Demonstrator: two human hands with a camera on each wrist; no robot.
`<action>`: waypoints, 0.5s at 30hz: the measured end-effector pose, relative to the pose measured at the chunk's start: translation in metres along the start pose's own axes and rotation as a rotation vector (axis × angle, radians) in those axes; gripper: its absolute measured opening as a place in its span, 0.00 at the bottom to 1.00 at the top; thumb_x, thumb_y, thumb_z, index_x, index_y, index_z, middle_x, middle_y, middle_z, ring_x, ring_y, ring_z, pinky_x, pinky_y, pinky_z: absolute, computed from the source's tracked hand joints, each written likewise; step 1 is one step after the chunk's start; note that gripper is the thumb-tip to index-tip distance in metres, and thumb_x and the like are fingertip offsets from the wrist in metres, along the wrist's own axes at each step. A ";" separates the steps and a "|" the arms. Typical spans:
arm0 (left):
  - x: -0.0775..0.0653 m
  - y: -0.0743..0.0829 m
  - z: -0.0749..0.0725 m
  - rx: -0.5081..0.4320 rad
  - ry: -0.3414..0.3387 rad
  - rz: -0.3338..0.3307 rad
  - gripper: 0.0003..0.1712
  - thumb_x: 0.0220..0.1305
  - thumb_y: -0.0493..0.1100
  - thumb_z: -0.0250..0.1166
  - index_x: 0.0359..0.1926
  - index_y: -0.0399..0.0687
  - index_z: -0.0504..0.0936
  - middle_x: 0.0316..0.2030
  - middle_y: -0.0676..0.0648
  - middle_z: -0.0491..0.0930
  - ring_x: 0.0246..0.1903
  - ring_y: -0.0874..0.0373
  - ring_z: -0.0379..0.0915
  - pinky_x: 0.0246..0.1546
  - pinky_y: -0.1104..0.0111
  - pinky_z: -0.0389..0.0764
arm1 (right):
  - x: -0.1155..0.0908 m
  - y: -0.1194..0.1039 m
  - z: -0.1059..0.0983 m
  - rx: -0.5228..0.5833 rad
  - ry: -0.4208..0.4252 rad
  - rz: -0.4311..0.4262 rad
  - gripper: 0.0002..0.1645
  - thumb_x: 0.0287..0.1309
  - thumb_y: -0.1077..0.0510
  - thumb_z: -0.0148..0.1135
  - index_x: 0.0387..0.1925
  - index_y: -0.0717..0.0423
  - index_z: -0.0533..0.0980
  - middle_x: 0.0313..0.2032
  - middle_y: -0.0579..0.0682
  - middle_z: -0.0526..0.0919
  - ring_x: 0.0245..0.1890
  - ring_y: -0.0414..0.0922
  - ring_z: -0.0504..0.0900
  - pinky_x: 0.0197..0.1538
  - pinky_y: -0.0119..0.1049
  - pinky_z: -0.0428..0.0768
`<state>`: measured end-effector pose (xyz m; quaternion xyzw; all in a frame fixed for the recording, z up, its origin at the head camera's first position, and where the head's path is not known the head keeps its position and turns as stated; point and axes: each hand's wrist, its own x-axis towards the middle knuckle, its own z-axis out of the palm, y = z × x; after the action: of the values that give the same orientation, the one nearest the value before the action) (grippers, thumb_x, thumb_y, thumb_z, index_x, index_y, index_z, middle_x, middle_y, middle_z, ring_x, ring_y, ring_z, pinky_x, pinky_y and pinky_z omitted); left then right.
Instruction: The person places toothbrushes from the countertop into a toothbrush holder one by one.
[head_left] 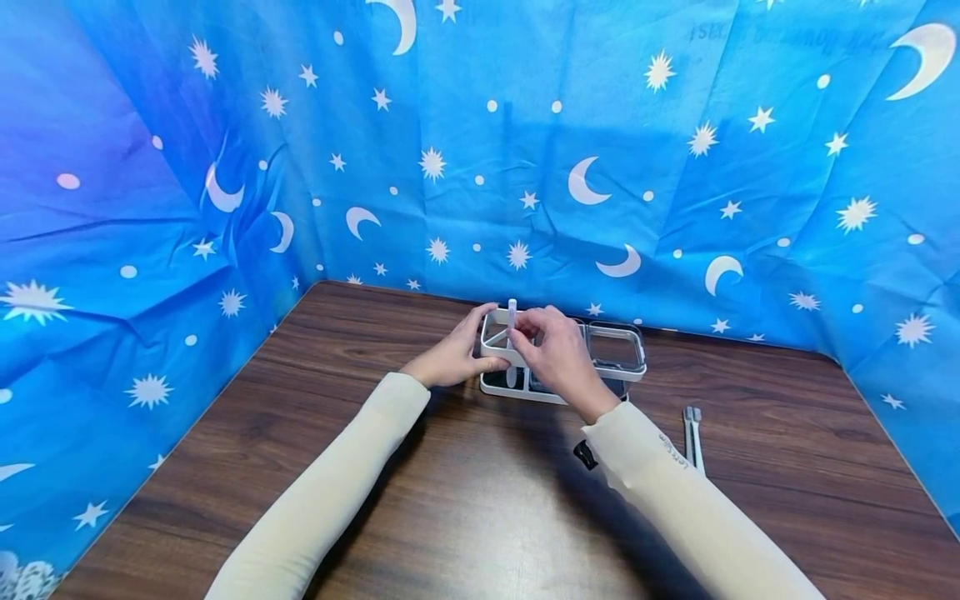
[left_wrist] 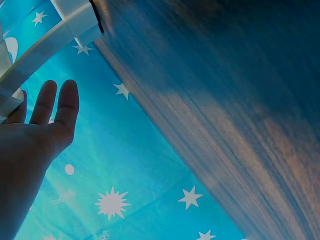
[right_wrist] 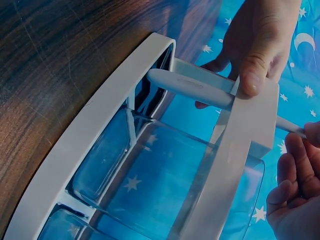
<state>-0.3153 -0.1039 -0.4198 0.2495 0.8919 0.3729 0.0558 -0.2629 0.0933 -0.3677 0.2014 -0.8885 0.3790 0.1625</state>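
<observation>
A white two-tier toothbrush holder (head_left: 504,353) stands near the back of the table. Its left end is held by my left hand (head_left: 452,352), thumb on the front of the upper rim and fingers at the far side. My right hand (head_left: 558,354) pinches a white toothbrush (head_left: 512,315) near its upper end. Upright, the toothbrush passes down through the left opening of the upper tier. Its thick handle end (right_wrist: 187,90) reaches the lower tier in the right wrist view. Clear cups (right_wrist: 150,170) sit in the holder's other openings, partly hidden by my right hand in the head view.
Two more toothbrushes (head_left: 693,433) lie side by side on the brown wooden table (head_left: 480,500), partly behind my right sleeve. A blue cloth (head_left: 480,150) with white moons and stars hangs along the back and left side.
</observation>
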 end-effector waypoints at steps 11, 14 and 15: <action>0.001 0.001 0.001 -0.012 -0.002 0.003 0.54 0.56 0.60 0.67 0.72 0.56 0.43 0.65 0.46 0.55 0.60 0.52 0.59 0.60 0.52 0.61 | -0.001 0.003 0.001 0.015 -0.033 0.019 0.04 0.59 0.57 0.64 0.36 0.50 0.81 0.31 0.43 0.78 0.34 0.44 0.72 0.36 0.36 0.74; 0.001 0.001 0.000 -0.012 -0.004 -0.001 0.54 0.55 0.61 0.67 0.72 0.56 0.43 0.67 0.46 0.54 0.61 0.51 0.58 0.60 0.51 0.61 | -0.002 0.003 -0.002 0.021 -0.059 0.026 0.06 0.58 0.55 0.66 0.37 0.51 0.81 0.32 0.44 0.78 0.35 0.44 0.73 0.36 0.36 0.75; 0.001 0.001 0.000 -0.011 -0.003 -0.003 0.54 0.55 0.61 0.67 0.72 0.57 0.43 0.67 0.46 0.53 0.62 0.51 0.58 0.60 0.51 0.60 | -0.002 0.003 -0.003 0.020 -0.068 0.030 0.08 0.57 0.54 0.67 0.38 0.51 0.81 0.33 0.44 0.78 0.36 0.44 0.74 0.37 0.37 0.76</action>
<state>-0.3154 -0.1028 -0.4188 0.2484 0.8901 0.3775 0.0593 -0.2623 0.0976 -0.3685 0.2025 -0.8926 0.3831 0.1246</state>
